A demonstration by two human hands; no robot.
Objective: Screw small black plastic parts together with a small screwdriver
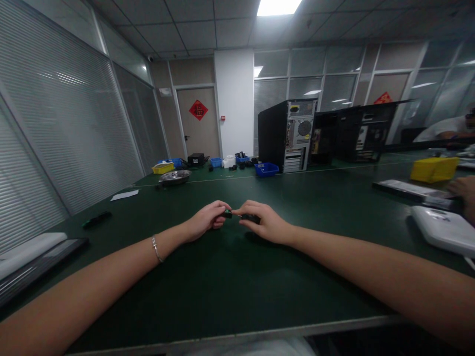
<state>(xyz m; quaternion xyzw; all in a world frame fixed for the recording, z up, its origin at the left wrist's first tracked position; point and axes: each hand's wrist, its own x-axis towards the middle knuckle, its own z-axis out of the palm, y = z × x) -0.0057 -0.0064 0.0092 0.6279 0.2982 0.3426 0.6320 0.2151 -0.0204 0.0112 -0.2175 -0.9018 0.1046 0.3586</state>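
Over the table [222, 282], the left hand [208, 219] pinches a small part [227, 214]. Just right of it, a tool [251, 218], gripped in the right hand [267, 222], points its thin tip at the part; farther right lies a white device [443, 231].

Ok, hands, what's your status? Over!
Left hand pinching small dark part. Right hand gripping black tool, tip pointing at part; contact unclear. Blue tray beyond both hands.
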